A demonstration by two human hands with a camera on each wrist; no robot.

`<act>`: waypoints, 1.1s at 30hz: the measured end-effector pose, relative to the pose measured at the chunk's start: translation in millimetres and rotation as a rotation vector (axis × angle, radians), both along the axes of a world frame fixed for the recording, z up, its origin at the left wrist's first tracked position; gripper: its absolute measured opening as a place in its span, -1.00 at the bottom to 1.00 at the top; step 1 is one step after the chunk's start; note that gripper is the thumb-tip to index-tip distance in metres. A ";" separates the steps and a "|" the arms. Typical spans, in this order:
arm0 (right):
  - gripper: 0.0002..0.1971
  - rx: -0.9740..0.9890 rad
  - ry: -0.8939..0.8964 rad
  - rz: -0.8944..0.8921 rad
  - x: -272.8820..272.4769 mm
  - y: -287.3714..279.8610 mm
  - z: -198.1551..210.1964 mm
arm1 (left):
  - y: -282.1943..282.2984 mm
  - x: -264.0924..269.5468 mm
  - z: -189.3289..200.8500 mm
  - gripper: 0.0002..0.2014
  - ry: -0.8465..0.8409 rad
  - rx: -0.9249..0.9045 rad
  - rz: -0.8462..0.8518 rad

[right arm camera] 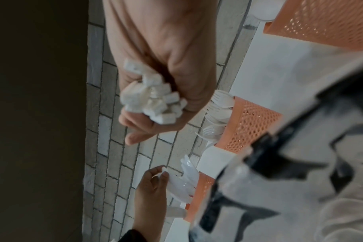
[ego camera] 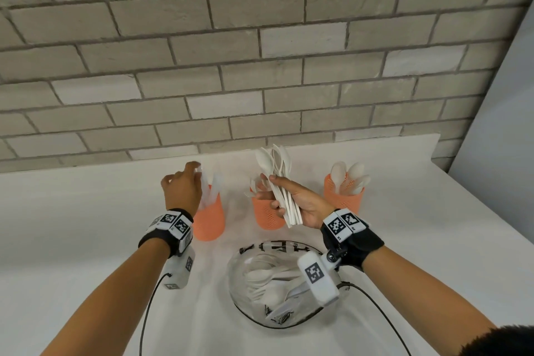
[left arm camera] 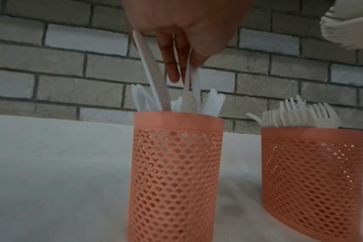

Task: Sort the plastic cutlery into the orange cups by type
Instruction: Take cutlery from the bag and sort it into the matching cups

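Three orange mesh cups stand in a row on the white table. The left cup [ego camera: 208,220] [left arm camera: 176,163] holds knives, the middle cup [ego camera: 267,215] [left arm camera: 313,163] forks, the right cup [ego camera: 344,196] spoons. My left hand [ego camera: 196,172] [left arm camera: 186,68] hovers over the left cup and pinches white knives [left arm camera: 155,81] whose lower ends are inside the cup. My right hand [ego camera: 277,196] [right arm camera: 153,114] is raised in front of the middle cup and grips a bundle of white cutlery [ego camera: 277,170] [right arm camera: 151,99], spoon bowls up, handle ends sticking out below my palm.
A clear plastic bag [ego camera: 245,295] with several more white pieces lies on the table just in front of me, below my right wrist. A grey brick wall [ego camera: 260,66] stands close behind the cups. The table's right edge [ego camera: 479,211] runs diagonally.
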State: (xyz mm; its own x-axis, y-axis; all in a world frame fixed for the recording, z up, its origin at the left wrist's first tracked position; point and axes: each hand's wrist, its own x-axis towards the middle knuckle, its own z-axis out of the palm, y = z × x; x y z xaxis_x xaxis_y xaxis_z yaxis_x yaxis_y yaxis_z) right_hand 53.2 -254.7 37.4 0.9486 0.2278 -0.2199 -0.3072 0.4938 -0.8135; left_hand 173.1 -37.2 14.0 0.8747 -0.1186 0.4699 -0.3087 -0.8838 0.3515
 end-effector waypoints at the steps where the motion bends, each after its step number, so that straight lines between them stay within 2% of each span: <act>1: -0.84 0.003 0.000 -0.002 -0.4 -1.1 0.4 | -1.1 0.6 -3.2 -0.74 -0.006 0.016 0.026; 8: -0.85 -0.013 0.013 -0.055 -5.2 -4.8 0.4 | -4.9 -2.5 -6.9 -0.70 0.043 0.138 0.083; 10: -0.86 -0.034 -0.006 -0.058 -6.0 -3.2 -0.9 | -5.8 -1.4 -1.1 -0.66 0.000 0.137 0.066; 12: -0.86 -0.068 -0.017 -0.070 -5.4 -0.4 -2.4 | -11.8 -4.7 9.5 -0.65 -0.091 0.032 -0.041; 14: -0.84 -0.083 -0.015 -0.068 -4.6 3.6 -3.5 | -27.0 -16.5 25.4 -0.71 -0.089 -0.162 -0.205; 18: -0.82 -0.048 0.013 -0.030 -5.6 15.2 -6.6 | -62.3 -39.6 54.4 -0.75 0.189 -0.502 -0.350; 20: -0.85 -0.058 0.006 -0.030 -6.4 19.4 -8.5 | -74.7 -45.1 61.1 -0.74 0.378 -0.595 -0.387; 22: -0.85 -0.074 -0.001 -0.027 -7.8 20.5 -10.0 | -83.1 -46.4 61.1 -0.77 0.456 -0.554 -0.406; 29: -0.73 0.036 0.040 0.023 -14.7 13.2 -13.8 | -88.2 -44.9 62.2 -0.98 0.448 -0.427 -0.484; 33: -0.71 0.078 0.037 0.070 -16.0 9.1 -12.7 | -83.9 -47.1 69.7 -0.87 0.551 -0.360 -0.538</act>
